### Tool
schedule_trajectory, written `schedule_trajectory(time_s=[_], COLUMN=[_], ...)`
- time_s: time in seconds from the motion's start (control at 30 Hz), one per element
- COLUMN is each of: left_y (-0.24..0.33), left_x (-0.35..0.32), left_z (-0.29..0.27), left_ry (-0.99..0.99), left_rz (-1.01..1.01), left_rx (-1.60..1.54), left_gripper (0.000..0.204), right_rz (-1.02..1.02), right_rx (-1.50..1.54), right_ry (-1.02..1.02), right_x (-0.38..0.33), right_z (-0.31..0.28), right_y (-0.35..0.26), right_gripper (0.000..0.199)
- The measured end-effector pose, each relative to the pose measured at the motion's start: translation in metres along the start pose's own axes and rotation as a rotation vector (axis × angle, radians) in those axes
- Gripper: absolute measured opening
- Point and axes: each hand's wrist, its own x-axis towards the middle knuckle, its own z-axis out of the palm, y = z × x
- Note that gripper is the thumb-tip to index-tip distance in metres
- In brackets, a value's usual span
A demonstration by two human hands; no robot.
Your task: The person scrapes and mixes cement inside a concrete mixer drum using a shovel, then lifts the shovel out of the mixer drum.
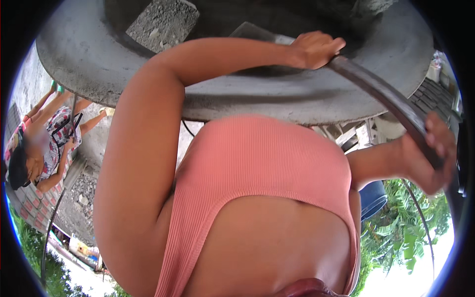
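Note:
Both my hands grip a long dark handle point(381, 86), which looks like a shovel's and slants down from the middle toward the right rim. My left hand point(316, 49) is closed around its far part, fingers wrapped over it. Lower down at the right, my right hand point(430, 153) is wrapped round the near part, slightly blurred. Past my left hand a flat, dark, blade-like piece point(252, 32) shows against a dark surface; my forearm hides part of it. A heap or block of grey, gravelly material point(163, 24) lies left of it.
A grey, concrete-like surface with a curved edge point(74, 64) spans the top. At the left is another person in patterned clothing point(59, 126), near rubble point(81, 195). A blue bucket point(373, 200) and green plants point(405, 232) are at the right; stacked grey blocks or tiles point(435, 99) stand above.

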Motion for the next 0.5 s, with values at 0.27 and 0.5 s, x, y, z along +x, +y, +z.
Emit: schedule_trajectory(time_s=[0.27, 0.5], left_y=[0.02, 0.007], left_x=[0.027, 0.002], left_z=[-0.017, 0.005], left_ry=[0.036, 0.0], left_rz=[0.01, -0.026], left_rx=[-0.018, -0.018], left_gripper=[0.033, 0.018], right_rz=[-0.242, 0.071], right_rx=[-0.166, 0.182], right_ry=[0.166, -0.362], right_x=[-0.03, 0.019], right_z=[0.057, 0.002], right_y=[-0.033, 0.0], right_gripper=[0.018, 0.012])
